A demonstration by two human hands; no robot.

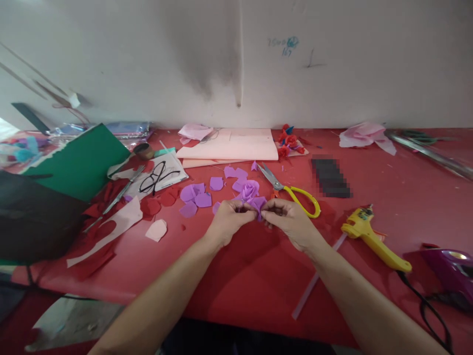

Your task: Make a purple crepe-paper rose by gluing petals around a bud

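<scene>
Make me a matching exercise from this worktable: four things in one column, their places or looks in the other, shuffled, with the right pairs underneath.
Things
1. Scissors
2. Eyeglasses
3. Glue gun
4. Purple piece

Places and looks
A. Pinched between the left hand and the right hand
B. Yellow-bodied, lying to the right of the right hand
C. Metal-bladed, lying just beyond the right hand
D. Black-framed, lying on a white sheet

Pairs: 1-C, 2-D, 3-B, 4-A

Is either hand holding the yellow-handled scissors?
No, the scissors lie on the red table while the left hand and right hand pinch purple petal material.
</scene>
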